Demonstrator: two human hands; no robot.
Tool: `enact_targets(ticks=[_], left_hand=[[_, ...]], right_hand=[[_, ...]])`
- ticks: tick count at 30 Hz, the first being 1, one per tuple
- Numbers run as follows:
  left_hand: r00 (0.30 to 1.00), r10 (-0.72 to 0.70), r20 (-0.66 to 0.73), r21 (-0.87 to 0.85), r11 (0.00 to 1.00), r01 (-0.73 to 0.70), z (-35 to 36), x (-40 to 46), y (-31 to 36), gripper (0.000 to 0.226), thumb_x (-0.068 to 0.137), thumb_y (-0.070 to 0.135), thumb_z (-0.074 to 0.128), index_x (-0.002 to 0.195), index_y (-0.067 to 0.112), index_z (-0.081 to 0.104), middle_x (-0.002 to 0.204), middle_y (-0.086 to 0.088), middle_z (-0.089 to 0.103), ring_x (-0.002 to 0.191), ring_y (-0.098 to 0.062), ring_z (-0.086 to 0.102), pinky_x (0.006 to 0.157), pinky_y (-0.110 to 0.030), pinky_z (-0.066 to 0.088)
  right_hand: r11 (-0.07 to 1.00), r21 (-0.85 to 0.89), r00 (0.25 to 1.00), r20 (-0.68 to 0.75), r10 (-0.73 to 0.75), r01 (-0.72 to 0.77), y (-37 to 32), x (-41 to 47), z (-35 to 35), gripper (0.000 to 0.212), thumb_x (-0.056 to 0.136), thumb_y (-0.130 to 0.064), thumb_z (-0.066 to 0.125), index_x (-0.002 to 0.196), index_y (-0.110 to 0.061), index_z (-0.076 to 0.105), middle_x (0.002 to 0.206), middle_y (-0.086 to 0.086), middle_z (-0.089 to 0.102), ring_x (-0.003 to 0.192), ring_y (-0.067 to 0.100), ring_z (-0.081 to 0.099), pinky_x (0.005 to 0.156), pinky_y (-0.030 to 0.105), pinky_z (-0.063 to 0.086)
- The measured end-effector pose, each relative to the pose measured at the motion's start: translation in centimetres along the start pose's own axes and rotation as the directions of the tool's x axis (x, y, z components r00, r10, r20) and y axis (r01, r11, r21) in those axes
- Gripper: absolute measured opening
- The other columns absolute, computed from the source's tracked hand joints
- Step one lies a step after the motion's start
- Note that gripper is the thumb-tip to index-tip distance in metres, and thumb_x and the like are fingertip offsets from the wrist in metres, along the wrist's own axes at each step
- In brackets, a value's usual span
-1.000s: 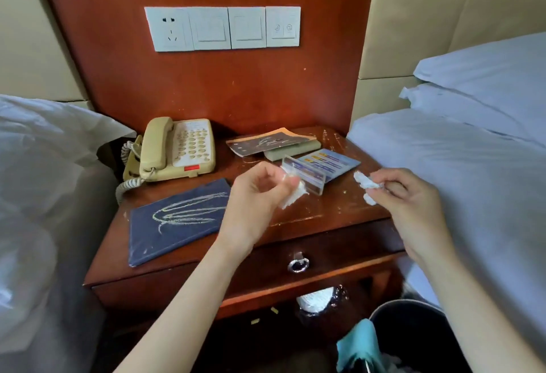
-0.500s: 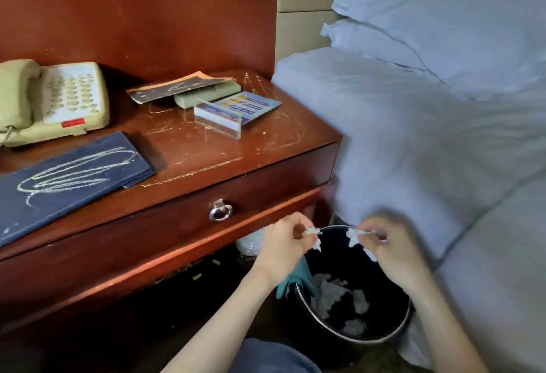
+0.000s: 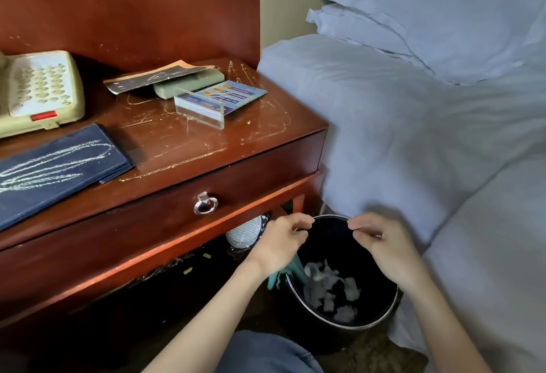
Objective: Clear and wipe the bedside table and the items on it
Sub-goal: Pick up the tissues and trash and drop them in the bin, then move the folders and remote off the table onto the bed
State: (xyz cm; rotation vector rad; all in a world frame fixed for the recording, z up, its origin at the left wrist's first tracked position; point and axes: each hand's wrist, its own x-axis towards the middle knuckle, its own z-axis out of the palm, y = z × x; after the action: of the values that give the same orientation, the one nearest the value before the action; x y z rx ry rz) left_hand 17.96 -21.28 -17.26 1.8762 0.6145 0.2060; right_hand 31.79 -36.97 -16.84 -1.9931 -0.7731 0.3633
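Note:
My left hand (image 3: 280,242) and my right hand (image 3: 381,242) hover over a black waste bin (image 3: 384,310) on the floor beside the bed, fingers loosely curled and holding nothing. White paper scraps (image 3: 331,287) lie in the bin's bottom. A teal cloth (image 3: 291,272) hangs over the bin's near rim under my left hand. The scratched wooden bedside table (image 3: 192,142) carries a beige telephone (image 3: 38,91), a dark blue folder (image 3: 50,168) with chalk-like marks, a booklet (image 3: 153,77) on a pale green block (image 3: 189,84), and a clear acrylic card stand (image 3: 201,109) with a blue card (image 3: 233,93).
A drawer with a ring pull (image 3: 205,204) fronts the table. A white shoe (image 3: 245,230) sits beneath it, with small yellow bits on the floor (image 3: 189,269). The bed with its light blue duvet (image 3: 413,136) and pillows (image 3: 443,18) fills the right side.
Both hands came down from above the table to the bin with torn white scraps. The scraps have left my fingers and lie in the bin.

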Motion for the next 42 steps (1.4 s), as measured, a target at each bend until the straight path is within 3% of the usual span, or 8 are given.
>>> enact_targets(ticks=[6, 13, 22, 26, 29, 35, 39, 42], left_hand=[[0.958, 0.222, -0.184, 0.138, 0.970, -0.198, -5.0, -4.0, 3.1, 0.021, 0.098, 0.010, 0.050, 0.101, 0.021, 0.067, 0.078, 0.007, 0.070, 0.068, -0.003, 0.064, 0.060, -0.009, 0.044], [0.851, 0.369, -0.374, 0.308, 0.915, -0.262, -12.0, -8.9, 5.8, 0.021, 0.097, 0.017, 0.051, 0.095, 0.033, 0.064, 0.073, 0.014, 0.065, 0.060, -0.006, 0.061, 0.057, -0.010, 0.044], [0.647, 0.374, -0.664, 0.423, 0.902, -0.088, -20.6, -14.0, 4.4, 0.023, 0.094, 0.013, 0.056, 0.088, 0.034, 0.063, 0.075, 0.022, 0.065, 0.065, -0.002, 0.060, 0.062, -0.014, 0.045], [0.571, 0.353, -0.741, 0.412, 0.911, -0.028, -23.4, -15.4, 3.7, 0.021, 0.094, 0.010, 0.056, 0.089, 0.028, 0.067, 0.070, 0.020, 0.066, 0.068, 0.000, 0.062, 0.062, -0.017, 0.047], [0.566, 0.346, -0.749, 0.406, 0.914, -0.021, -24.5, -15.5, 3.6, 0.019, 0.093, 0.011, 0.057, 0.089, 0.026, 0.068, 0.068, 0.018, 0.065, 0.070, 0.003, 0.061, 0.062, -0.009, 0.043], [0.628, 0.378, -0.680, 0.462, 0.886, -0.033, -26.0, -12.6, 4.6, 0.016, 0.094, 0.013, 0.056, 0.099, 0.026, 0.063, 0.094, 0.016, 0.057, 0.087, 0.004, 0.053, 0.073, -0.003, 0.036], [0.731, 0.313, -0.607, 0.485, 0.874, 0.028, -27.0, -9.6, 5.8, 0.020, 0.096, 0.019, 0.055, 0.115, 0.022, 0.060, 0.113, 0.006, 0.052, 0.109, -0.011, 0.050, 0.094, -0.024, 0.040], [0.735, 0.298, -0.609, 0.541, 0.834, 0.109, -27.7, -8.8, 6.5, 0.025, 0.096, 0.021, 0.053, 0.121, 0.020, 0.058, 0.120, 0.000, 0.052, 0.112, -0.017, 0.049, 0.096, -0.032, 0.042]], right_hand=[[0.969, 0.229, 0.994, 0.033, -0.105, 0.095, -5.4, 1.0, 1.9, 0.029, 0.082, 0.004, 0.065, 0.075, -0.024, 0.071, 0.074, -0.003, 0.073, 0.068, 0.010, 0.068, 0.066, 0.010, 0.047], [0.905, 0.319, 0.937, 0.111, -0.331, 0.282, -14.2, 2.7, 4.9, 0.025, 0.083, -0.002, 0.063, 0.078, -0.026, 0.070, 0.075, -0.001, 0.073, 0.068, 0.013, 0.068, 0.068, 0.014, 0.049], [0.842, 0.298, 0.826, 0.222, -0.519, 0.449, -23.5, 4.3, 10.2, 0.017, 0.085, -0.011, 0.062, 0.083, -0.026, 0.070, 0.080, -0.007, 0.072, 0.075, 0.006, 0.068, 0.075, 0.025, 0.051], [0.800, 0.200, 0.773, 0.209, -0.599, 0.566, -26.0, 4.7, 12.5, 0.013, 0.087, -0.015, 0.064, 0.087, -0.027, 0.070, 0.084, -0.014, 0.069, 0.083, -0.005, 0.061, 0.074, 0.006, 0.044], [0.754, 0.092, 0.733, 0.182, -0.655, 0.651, -27.1, 5.3, 13.3, 0.014, 0.089, -0.013, 0.061, 0.094, -0.024, 0.067, 0.092, -0.015, 0.065, 0.087, -0.004, 0.058, 0.073, 0.005, 0.042], [0.712, -0.163, 0.731, 0.157, -0.665, 0.683, -28.3, 7.1, 13.3, 0.023, 0.088, -0.013, 0.060, 0.108, -0.025, 0.060, 0.108, -0.011, 0.052, 0.109, 0.011, 0.044, 0.092, 0.034, 0.040], [0.757, -0.178, 0.777, 0.188, -0.601, 0.629, -28.1, 8.6, 12.2, 0.027, 0.087, -0.013, 0.062, 0.110, -0.026, 0.058, 0.109, -0.008, 0.052, 0.106, 0.014, 0.046, 0.085, 0.032, 0.041], [0.782, -0.164, 0.795, 0.219, -0.566, 0.602, -28.0, 9.2, 11.9, 0.027, 0.087, -0.014, 0.063, 0.109, -0.029, 0.056, 0.111, -0.009, 0.053, 0.105, 0.010, 0.049, 0.083, 0.029, 0.043]])
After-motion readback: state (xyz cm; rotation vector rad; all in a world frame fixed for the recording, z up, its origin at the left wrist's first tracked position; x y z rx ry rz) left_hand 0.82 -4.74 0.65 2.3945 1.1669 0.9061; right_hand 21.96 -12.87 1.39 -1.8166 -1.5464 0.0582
